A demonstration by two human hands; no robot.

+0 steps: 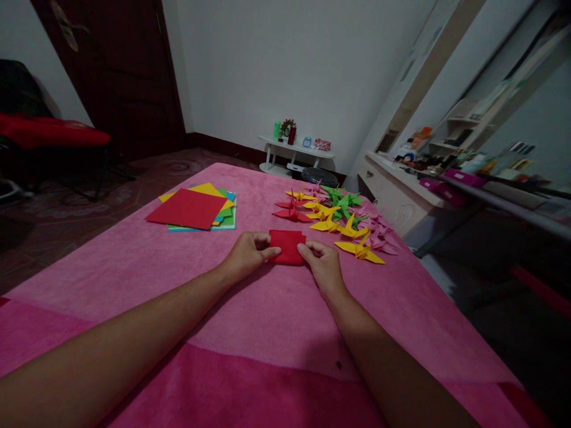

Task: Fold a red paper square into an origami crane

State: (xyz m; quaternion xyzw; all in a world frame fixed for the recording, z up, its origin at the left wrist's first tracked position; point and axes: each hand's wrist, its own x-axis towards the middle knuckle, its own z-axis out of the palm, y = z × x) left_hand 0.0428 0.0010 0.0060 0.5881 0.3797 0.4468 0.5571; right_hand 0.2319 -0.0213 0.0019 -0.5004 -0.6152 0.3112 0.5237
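Note:
A folded red sheet of origami paper (288, 245) is held between my two hands, just above or on the pink cloth. My left hand (250, 252) pinches its left edge, thumb on the near face and fingers curled behind. At the right edge, my right hand (325, 261) grips it the same way, thumb on top. A small step shows in the paper's upper right corner, where the layers do not line up. To the right lie several folded paper cranes: yellow (360, 249), red (292, 211), green (342, 202) and pink (381, 232).
A stack of coloured paper squares, with a red sheet (187, 208) on top, lies to the left on the pink cloth (214, 309). Beyond the table is a small white stand (297, 147). A cluttered dresser (401, 181) stands right, a red-covered chair (49, 132) left.

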